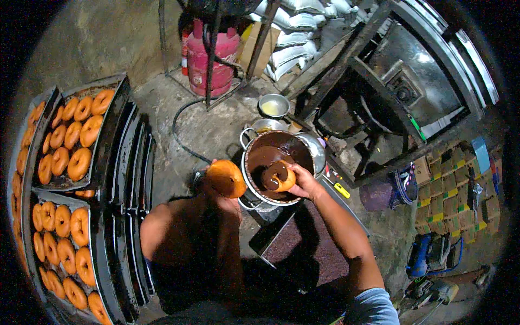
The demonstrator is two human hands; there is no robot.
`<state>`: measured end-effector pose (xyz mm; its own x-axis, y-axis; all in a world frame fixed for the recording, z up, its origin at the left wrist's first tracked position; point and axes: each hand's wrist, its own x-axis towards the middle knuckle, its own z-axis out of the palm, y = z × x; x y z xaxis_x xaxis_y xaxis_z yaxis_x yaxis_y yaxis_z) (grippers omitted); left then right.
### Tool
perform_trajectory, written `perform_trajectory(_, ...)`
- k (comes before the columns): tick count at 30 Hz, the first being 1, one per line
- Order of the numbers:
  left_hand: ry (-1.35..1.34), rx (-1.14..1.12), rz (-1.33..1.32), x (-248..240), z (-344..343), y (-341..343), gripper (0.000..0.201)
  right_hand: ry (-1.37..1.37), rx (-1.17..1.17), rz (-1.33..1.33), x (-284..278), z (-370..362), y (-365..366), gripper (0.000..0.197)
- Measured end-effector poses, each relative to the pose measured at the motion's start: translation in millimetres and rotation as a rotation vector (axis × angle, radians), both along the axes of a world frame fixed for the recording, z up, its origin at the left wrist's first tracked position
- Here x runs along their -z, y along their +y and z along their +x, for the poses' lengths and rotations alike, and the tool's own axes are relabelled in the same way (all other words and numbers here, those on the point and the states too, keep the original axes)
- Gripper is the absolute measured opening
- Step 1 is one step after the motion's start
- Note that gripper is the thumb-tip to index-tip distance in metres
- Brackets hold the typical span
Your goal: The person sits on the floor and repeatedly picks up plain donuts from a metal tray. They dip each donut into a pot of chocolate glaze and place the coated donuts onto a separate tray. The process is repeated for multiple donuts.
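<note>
A large pot (245,168) of melted chocolate (261,154) stands in front of me. Over its near side my right hand (306,184) is closed on a doughnut (290,177) whose upward face is coated with dark, glossy chocolate. Just left of the rim, my left hand (232,205) grips a plain golden doughnut (226,179), which covers most of its fingers. Close to me, below the pot, lies a tray of dark brown sprinkles (325,246), partly in my shadow.
Trays (93,216) of plain doughnuts are stacked at the left. A metal bowl (274,106) sits beyond the pot. Farther back are a pink gas cylinder (214,65) with a hose and white sacks (292,40). A dark metal frame (346,70) and purple bucket (377,194) stand at the right.
</note>
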<state>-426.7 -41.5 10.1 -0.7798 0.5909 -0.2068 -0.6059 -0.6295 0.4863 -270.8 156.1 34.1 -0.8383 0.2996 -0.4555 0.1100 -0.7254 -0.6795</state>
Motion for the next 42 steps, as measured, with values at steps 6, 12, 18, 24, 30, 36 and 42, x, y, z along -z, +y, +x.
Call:
perform_trajectory(6, -0.055, 0.381, -0.164, -33, 98, 42, 0.072, 0.161, 0.095, 0.763, -77, 101, -26, 0.053)
perform_trajectory(12, -0.043, 0.71, -0.098, -60, 210, 67, 0.063, -0.135, 0.171, 1.853, -109, 186, -92, 0.034)
perform_trajectory(18, 0.004, 0.83, 0.059, -66, 261, 60, 0.048, -0.449, 0.669, 1.797, -107, 233, -97, 0.026)
perform_trajectory(24, 0.081, 0.905, 0.064, -56, 281, 73, 0.054, -0.281, 0.576, 1.823, -74, 275, -125, 0.025)
perform_trajectory(30, 0.153, 0.814, 0.118, -54, 296, 80, 0.055, -0.194, 0.686, 1.963, -74, 286, -138, 0.028)
perform_trajectory(36, 0.547, 1.084, 0.128, -34, 315, 74, 0.043, -0.432, 0.904, 1.622, -77, 290, -119, 0.023)
perform_trajectory(42, 0.612, 0.964, 0.144, -19, 314, 79, 0.042, -0.298, 0.719, 1.97, -73, 296, -112, 0.021)
